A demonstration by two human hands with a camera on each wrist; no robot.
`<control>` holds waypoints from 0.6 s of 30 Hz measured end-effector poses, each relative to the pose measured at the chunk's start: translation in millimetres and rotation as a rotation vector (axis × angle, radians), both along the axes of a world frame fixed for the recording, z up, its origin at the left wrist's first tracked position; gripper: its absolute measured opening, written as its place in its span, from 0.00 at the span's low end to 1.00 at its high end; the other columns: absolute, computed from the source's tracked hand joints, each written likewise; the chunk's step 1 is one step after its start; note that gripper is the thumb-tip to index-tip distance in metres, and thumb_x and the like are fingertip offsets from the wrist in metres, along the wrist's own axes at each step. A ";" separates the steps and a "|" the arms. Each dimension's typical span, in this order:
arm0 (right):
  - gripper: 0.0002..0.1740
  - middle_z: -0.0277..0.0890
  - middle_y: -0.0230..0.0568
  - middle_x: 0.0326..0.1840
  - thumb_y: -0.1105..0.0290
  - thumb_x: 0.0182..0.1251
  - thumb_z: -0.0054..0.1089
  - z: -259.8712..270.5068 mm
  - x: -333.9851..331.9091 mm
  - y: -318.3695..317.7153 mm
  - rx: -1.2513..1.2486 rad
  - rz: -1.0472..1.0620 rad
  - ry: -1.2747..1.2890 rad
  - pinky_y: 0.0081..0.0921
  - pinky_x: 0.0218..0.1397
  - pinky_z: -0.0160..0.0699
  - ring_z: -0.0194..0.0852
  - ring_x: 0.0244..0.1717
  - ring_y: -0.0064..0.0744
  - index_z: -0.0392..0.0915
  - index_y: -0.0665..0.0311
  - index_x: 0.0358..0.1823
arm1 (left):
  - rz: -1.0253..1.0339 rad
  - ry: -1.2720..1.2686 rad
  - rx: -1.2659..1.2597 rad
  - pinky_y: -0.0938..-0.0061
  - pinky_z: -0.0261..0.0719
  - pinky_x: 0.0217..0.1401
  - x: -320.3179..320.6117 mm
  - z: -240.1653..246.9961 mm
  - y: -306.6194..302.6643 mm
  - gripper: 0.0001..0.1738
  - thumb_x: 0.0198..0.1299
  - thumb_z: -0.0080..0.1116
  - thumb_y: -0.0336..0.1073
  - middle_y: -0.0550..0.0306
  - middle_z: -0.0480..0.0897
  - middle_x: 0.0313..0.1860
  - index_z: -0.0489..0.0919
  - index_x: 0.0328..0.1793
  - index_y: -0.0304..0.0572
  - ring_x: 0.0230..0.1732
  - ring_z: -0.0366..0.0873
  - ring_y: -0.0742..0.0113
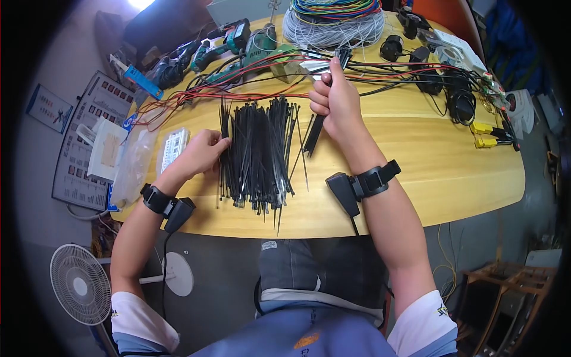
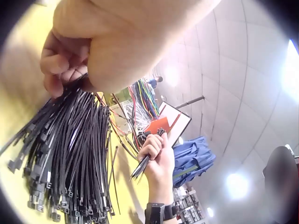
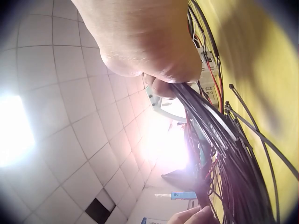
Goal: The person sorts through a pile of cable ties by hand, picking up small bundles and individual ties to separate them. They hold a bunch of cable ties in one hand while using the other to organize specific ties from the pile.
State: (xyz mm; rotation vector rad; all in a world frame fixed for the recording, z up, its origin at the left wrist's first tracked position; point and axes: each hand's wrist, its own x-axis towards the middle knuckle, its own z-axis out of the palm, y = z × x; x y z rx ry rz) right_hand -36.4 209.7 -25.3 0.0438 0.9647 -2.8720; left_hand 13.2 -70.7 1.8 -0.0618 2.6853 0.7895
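Observation:
A wide pile of black cable ties lies on the wooden table in front of me. At its left edge is my left hand, thumb and fingers curled and pinching a few ties. In the left wrist view those fingers meet the pile at one end. To the right of the pile and raised over the table, my right hand grips a separate bundle of cable ties, its thumb pointing up along it. That bundle sticks out below the fist in the right wrist view.
Red and black wires run across behind the pile. Farther back are a green power drill and a large cable coil. A white terminal strip box and a plastic bag sit left; yellow-handled clamps lie right.

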 end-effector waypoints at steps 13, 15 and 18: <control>0.22 0.43 0.20 0.16 0.48 0.79 0.44 -4.2 -3.2 -0.4 0.030 0.020 -0.007 0.18 0.15 0.36 0.36 0.13 0.15 0.61 0.55 0.31 | 0.026 -0.002 0.128 0.80 0.56 0.16 -5.0 8.8 -17.3 0.19 0.75 0.47 0.45 0.67 0.69 0.20 0.73 0.33 0.40 0.15 0.60 0.79; 0.22 0.44 0.20 0.16 0.48 0.79 0.44 -5.0 -2.8 0.5 0.026 0.030 -0.011 0.18 0.15 0.36 0.36 0.13 0.14 0.61 0.55 0.31 | 0.054 -0.043 0.099 0.80 0.57 0.17 -6.6 14.2 -18.4 0.19 0.76 0.46 0.45 0.67 0.70 0.22 0.73 0.35 0.40 0.16 0.61 0.80; 0.21 0.44 0.20 0.16 0.48 0.79 0.44 -5.8 -3.4 0.5 0.025 0.040 -0.010 0.18 0.15 0.36 0.36 0.14 0.14 0.62 0.55 0.31 | 0.107 -0.073 0.147 0.81 0.57 0.17 -6.4 23.4 -14.9 0.18 0.76 0.45 0.45 0.66 0.72 0.22 0.72 0.35 0.42 0.16 0.61 0.80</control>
